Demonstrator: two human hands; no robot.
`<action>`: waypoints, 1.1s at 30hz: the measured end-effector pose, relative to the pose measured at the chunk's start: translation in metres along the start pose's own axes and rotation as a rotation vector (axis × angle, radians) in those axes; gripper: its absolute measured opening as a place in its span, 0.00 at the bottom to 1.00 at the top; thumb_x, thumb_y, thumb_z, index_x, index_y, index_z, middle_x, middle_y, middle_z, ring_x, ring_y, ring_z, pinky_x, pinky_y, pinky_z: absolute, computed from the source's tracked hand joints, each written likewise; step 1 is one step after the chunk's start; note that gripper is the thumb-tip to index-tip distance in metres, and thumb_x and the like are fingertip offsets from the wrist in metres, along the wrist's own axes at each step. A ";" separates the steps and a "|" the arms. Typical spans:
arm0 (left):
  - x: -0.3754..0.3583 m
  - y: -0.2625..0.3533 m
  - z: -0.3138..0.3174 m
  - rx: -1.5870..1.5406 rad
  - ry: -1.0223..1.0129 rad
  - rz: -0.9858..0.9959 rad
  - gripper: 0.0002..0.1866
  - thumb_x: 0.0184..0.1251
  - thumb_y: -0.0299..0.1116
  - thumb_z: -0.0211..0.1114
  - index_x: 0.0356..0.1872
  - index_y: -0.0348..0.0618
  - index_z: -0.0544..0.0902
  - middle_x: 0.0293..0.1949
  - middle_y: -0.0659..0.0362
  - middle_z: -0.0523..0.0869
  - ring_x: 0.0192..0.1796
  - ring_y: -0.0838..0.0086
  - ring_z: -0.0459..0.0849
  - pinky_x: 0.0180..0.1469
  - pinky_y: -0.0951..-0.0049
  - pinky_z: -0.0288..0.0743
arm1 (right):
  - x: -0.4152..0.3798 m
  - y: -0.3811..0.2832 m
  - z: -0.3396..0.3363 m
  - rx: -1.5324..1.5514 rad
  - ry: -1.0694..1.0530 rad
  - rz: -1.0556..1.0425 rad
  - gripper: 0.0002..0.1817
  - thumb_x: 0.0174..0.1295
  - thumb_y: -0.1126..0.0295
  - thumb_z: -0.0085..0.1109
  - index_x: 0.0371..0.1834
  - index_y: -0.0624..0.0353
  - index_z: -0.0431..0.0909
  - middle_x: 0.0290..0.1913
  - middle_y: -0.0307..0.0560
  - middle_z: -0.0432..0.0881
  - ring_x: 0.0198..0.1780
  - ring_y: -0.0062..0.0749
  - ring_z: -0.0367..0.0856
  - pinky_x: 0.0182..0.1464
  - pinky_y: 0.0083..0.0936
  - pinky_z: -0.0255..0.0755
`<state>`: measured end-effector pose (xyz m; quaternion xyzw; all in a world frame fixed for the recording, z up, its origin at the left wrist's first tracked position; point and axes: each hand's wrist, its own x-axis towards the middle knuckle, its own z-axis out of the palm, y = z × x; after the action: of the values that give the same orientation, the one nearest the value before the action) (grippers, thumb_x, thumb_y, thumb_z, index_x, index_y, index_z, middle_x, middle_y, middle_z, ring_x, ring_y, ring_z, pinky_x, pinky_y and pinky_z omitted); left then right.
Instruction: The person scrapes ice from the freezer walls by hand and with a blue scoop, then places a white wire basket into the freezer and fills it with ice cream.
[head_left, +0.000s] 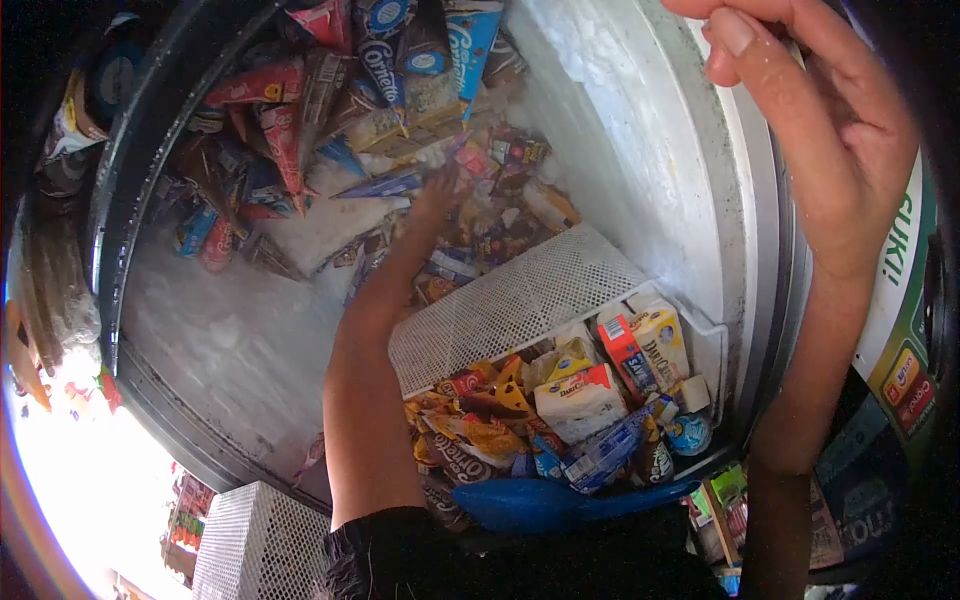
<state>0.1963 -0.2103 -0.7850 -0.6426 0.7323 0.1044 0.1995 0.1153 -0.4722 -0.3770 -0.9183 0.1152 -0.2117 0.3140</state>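
Note:
My left hand (436,196) reaches deep into a chest freezer, fingers stretched over a pile of wrapped ice creams (500,235). A pink packet (474,160) lies just past its fingertips, blurred by cold haze. My right hand (815,120) is raised at the upper right by the freezer's rim. Its thumb and fingers are curled together; the top edge of the view cuts them off, so what they hold, if anything, is hidden. Blue Cornetto cones (382,62) and red cones (282,145) stand or lean around the far left of the pile.
A white mesh basket (520,300) in the near part holds boxed Dairy Cream packs (580,402), cones and yellow wrappers. Frost coats the freezer wall (620,110). A blue curved object (540,505) lies along the near edge. Another white mesh basket (255,540) stands outside, lower left.

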 end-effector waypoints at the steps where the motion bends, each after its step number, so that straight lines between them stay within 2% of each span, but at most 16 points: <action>1: -0.012 -0.012 0.010 0.040 -0.062 0.017 0.31 0.53 0.45 0.61 0.61 0.58 0.67 0.68 0.48 0.51 0.70 0.57 0.50 0.59 0.53 0.60 | 0.000 0.000 0.000 0.001 -0.009 -0.005 0.06 0.55 0.77 0.52 0.30 0.68 0.79 0.22 0.44 0.78 0.21 0.18 0.73 0.26 0.15 0.64; 2: -0.016 -0.008 0.008 0.108 -0.123 0.031 0.34 0.53 0.47 0.62 0.64 0.61 0.64 0.70 0.48 0.44 0.71 0.56 0.46 0.61 0.50 0.57 | 0.000 0.000 -0.001 0.003 -0.014 -0.002 0.06 0.55 0.77 0.52 0.30 0.68 0.79 0.22 0.44 0.78 0.21 0.18 0.73 0.26 0.15 0.64; 6: -0.064 0.003 -0.013 -0.029 -0.383 0.026 0.31 0.55 0.44 0.60 0.63 0.61 0.65 0.69 0.49 0.49 0.71 0.57 0.48 0.59 0.47 0.60 | 0.000 -0.001 0.000 0.020 -0.001 0.005 0.06 0.55 0.77 0.52 0.30 0.68 0.79 0.21 0.44 0.78 0.21 0.18 0.73 0.26 0.15 0.64; 8: -0.098 0.015 0.059 -0.078 -0.239 -0.034 0.30 0.54 0.44 0.61 0.61 0.60 0.67 0.68 0.49 0.53 0.69 0.57 0.54 0.56 0.52 0.67 | 0.000 -0.002 0.002 0.036 0.016 0.002 0.06 0.55 0.77 0.52 0.30 0.68 0.79 0.21 0.44 0.78 0.21 0.18 0.72 0.26 0.15 0.63; 9: -0.114 0.011 0.072 -0.075 -0.242 -0.035 0.30 0.54 0.44 0.61 0.61 0.60 0.67 0.68 0.49 0.53 0.69 0.57 0.54 0.56 0.52 0.67 | 0.001 -0.003 0.002 0.047 0.024 -0.001 0.06 0.55 0.77 0.52 0.30 0.68 0.79 0.21 0.44 0.78 0.21 0.18 0.72 0.26 0.15 0.63; 11: -0.133 0.004 0.072 -0.406 0.133 -0.056 0.26 0.54 0.36 0.60 0.57 0.54 0.71 0.64 0.49 0.62 0.64 0.56 0.65 0.49 0.57 0.73 | 0.002 -0.005 0.003 0.094 0.041 0.010 0.06 0.55 0.78 0.52 0.30 0.68 0.79 0.21 0.44 0.78 0.21 0.18 0.72 0.26 0.15 0.63; 12: -0.134 0.005 0.074 -0.408 0.119 -0.055 0.26 0.54 0.36 0.60 0.57 0.54 0.71 0.64 0.49 0.62 0.64 0.56 0.65 0.49 0.57 0.73 | 0.001 -0.008 0.005 0.135 0.044 0.023 0.06 0.55 0.78 0.52 0.30 0.68 0.79 0.21 0.44 0.78 0.21 0.18 0.72 0.26 0.15 0.63; 14: -0.096 -0.021 0.014 -0.729 -0.677 -0.038 0.26 0.53 0.29 0.58 0.58 0.51 0.69 0.58 0.52 0.70 0.59 0.55 0.70 0.47 0.56 0.73 | 0.003 -0.010 0.007 0.147 0.032 0.038 0.06 0.54 0.78 0.52 0.30 0.68 0.80 0.21 0.43 0.77 0.21 0.17 0.72 0.25 0.15 0.63; 16: -0.057 -0.031 -0.048 -0.585 -0.668 0.017 0.30 0.53 0.25 0.57 0.61 0.51 0.64 0.53 0.54 0.75 0.56 0.57 0.73 0.47 0.57 0.72 | 0.003 -0.006 0.007 0.034 0.043 -0.061 0.06 0.54 0.78 0.52 0.29 0.67 0.80 0.20 0.43 0.77 0.21 0.17 0.71 0.25 0.15 0.62; 18: -0.047 -0.028 -0.047 -0.361 -0.125 -0.020 0.34 0.51 0.30 0.60 0.63 0.54 0.61 0.56 0.53 0.72 0.60 0.59 0.69 0.55 0.56 0.67 | 0.003 -0.001 0.009 -0.021 0.054 -0.113 0.06 0.54 0.78 0.52 0.29 0.67 0.80 0.20 0.43 0.77 0.20 0.17 0.71 0.24 0.15 0.62; 21: -0.045 -0.041 -0.027 -0.158 0.059 -0.235 0.36 0.48 0.33 0.65 0.63 0.54 0.62 0.59 0.52 0.67 0.65 0.59 0.62 0.64 0.53 0.57 | 0.001 -0.005 0.009 -0.029 0.046 -0.104 0.06 0.53 0.79 0.52 0.29 0.68 0.80 0.21 0.44 0.77 0.20 0.18 0.70 0.24 0.16 0.62; 25: -0.081 -0.024 -0.026 -0.303 -0.113 -0.219 0.38 0.46 0.33 0.67 0.63 0.56 0.62 0.61 0.54 0.63 0.68 0.56 0.55 0.67 0.49 0.50 | 0.004 -0.009 0.005 0.002 0.008 -0.057 0.06 0.53 0.79 0.52 0.29 0.68 0.79 0.21 0.45 0.77 0.21 0.18 0.71 0.24 0.16 0.63; 27: -0.097 -0.015 -0.012 -0.164 -0.337 0.026 0.39 0.44 0.35 0.70 0.62 0.56 0.64 0.62 0.55 0.62 0.68 0.53 0.52 0.67 0.50 0.49 | 0.003 -0.011 0.008 0.012 0.040 -0.057 0.06 0.53 0.79 0.52 0.29 0.68 0.79 0.21 0.45 0.77 0.21 0.19 0.71 0.25 0.17 0.64; 28: -0.112 -0.012 -0.010 -0.157 -0.334 0.021 0.39 0.44 0.35 0.70 0.62 0.56 0.64 0.62 0.55 0.62 0.68 0.53 0.52 0.67 0.50 0.49 | 0.004 -0.011 0.007 0.007 0.043 -0.048 0.06 0.52 0.79 0.52 0.29 0.68 0.79 0.22 0.45 0.77 0.21 0.19 0.71 0.25 0.17 0.64; 31: -0.139 -0.008 -0.015 -0.382 -0.202 0.040 0.28 0.50 0.32 0.64 0.57 0.53 0.70 0.58 0.53 0.68 0.63 0.54 0.64 0.61 0.52 0.62 | 0.005 -0.006 0.007 -0.014 0.053 -0.056 0.06 0.52 0.80 0.53 0.29 0.68 0.79 0.22 0.46 0.77 0.21 0.20 0.71 0.25 0.17 0.64; 33: -0.117 -0.031 -0.041 -0.685 -0.533 -0.104 0.18 0.54 0.30 0.56 0.50 0.47 0.75 0.50 0.50 0.75 0.51 0.56 0.77 0.49 0.56 0.73 | 0.005 -0.006 0.009 -0.031 0.055 -0.083 0.06 0.52 0.79 0.52 0.29 0.68 0.79 0.22 0.46 0.77 0.21 0.20 0.71 0.25 0.17 0.64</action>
<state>0.2311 -0.1263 -0.6949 -0.6583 0.5449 0.4934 0.1621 0.1238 -0.4644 -0.3778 -0.9209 0.0889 -0.2479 0.2873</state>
